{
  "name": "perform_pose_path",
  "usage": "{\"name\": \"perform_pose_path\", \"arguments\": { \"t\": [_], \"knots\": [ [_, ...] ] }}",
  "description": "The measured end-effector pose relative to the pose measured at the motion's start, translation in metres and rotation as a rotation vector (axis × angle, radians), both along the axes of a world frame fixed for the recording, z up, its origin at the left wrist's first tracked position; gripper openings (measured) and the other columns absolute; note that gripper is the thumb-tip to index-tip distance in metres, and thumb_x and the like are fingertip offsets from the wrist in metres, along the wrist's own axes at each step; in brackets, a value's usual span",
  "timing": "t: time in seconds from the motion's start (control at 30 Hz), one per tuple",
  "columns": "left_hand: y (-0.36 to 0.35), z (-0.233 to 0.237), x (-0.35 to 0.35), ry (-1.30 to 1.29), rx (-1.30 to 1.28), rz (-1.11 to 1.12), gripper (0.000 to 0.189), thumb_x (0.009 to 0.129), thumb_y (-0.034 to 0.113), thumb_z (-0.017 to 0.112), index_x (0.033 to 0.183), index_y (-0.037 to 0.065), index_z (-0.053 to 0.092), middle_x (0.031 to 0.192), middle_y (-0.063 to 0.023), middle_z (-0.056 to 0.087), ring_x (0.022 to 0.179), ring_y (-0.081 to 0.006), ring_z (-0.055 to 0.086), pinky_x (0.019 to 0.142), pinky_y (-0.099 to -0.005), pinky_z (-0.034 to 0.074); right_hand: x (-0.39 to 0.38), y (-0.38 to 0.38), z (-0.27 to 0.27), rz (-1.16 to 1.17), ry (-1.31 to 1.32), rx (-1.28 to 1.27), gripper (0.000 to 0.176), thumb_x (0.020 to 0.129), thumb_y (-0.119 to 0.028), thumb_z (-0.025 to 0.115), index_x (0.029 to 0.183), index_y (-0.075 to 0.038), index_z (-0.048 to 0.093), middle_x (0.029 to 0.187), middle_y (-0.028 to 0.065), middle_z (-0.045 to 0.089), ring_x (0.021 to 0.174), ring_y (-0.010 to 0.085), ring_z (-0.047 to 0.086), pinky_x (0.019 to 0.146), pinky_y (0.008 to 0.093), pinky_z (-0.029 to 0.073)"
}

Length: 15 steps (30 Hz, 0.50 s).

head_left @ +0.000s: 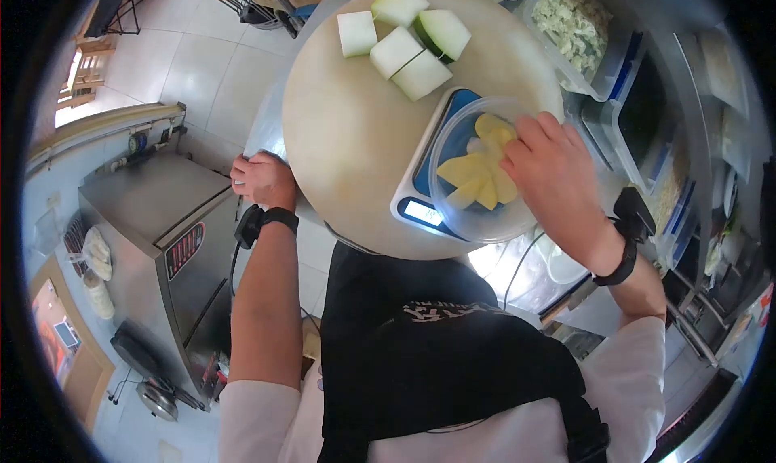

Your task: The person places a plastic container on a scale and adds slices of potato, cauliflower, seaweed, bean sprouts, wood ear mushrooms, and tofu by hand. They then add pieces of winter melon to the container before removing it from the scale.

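Currently, the yellow slices are located right of center in the frame, inside a clear round bowl. They are thin, smooth-faced and irregular, with some curved edges and some pointed ends, and they overlap in a loose pile. The bowl stands on a digital scale, whose lit display faces the lower part of the frame; the reading is too small to confirm.

The right hand reaches over the bowl's right side. Its fingers are bent and drawn together at the slices; whether a slice is held cannot be determined. This hand hides the right part of the pile and of the bowl rim. The left hand, left of center, is partly closed at the edge of the counter; its grip cannot be determined.

The scale rests on a round cutting board. Pale blocks, some with green rind, sit at the top of the board. A plastic tub of chopped pale-green food occupies the upper right. A steel cabinet stands at the left.

The board is matte and cream-colored; the bowl is transparent, the scale white and blue. The blocks are angular, with flat, moist-looking faces.
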<state>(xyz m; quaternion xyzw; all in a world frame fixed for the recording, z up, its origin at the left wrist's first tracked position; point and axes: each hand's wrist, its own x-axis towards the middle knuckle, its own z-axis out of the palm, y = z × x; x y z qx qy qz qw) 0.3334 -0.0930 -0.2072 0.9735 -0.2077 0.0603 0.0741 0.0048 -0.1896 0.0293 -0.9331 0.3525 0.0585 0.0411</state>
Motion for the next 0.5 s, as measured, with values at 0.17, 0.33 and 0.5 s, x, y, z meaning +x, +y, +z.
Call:
{"name": "perform_pose_path", "arguments": {
  "t": [0.17,0.33,0.5],
  "knots": [
    [-0.002,0.001,-0.001,-0.003,0.011,0.021,0.031,0.084,0.025,0.036,0.106,0.007,0.048,0.109,-0.0138,0.048,0.102,-0.0373,0.044,0.082,-0.0468,0.042,-0.005,-0.001,0.035,-0.355,-0.325,0.451,0.01,0.075,-0.009,0.06,0.084,-0.003,0.058,0.083,0.0056,0.059,0.072,0.0152,0.056,0.062,0.0278,0.043],
    [0.0,0.003,-0.002,-0.008,-0.046,-0.031,0.031,0.084,0.025,0.036,0.105,0.007,0.048,0.109,-0.0139,0.047,0.102,-0.038,0.044,0.082,-0.0475,0.043,-0.013,0.007,0.063,-0.681,-0.842,1.016,0.015,0.086,-0.004,0.055,0.1,0.001,0.056,0.087,0.0022,0.062,0.079,0.0069,0.058,0.07,0.0209,0.046],
    [-0.001,0.004,-0.003,0.004,-0.021,-0.011,0.033,0.084,0.025,0.035,0.109,0.007,0.047,0.111,-0.0134,0.046,0.102,-0.0387,0.044,0.082,-0.0477,0.043,-0.019,0.012,0.065,-0.637,-0.936,1.028,0.019,0.087,-0.001,0.051,0.106,0.002,0.054,0.092,0.0033,0.062,0.082,0.0072,0.058,0.073,0.0213,0.046]
  ]
}}
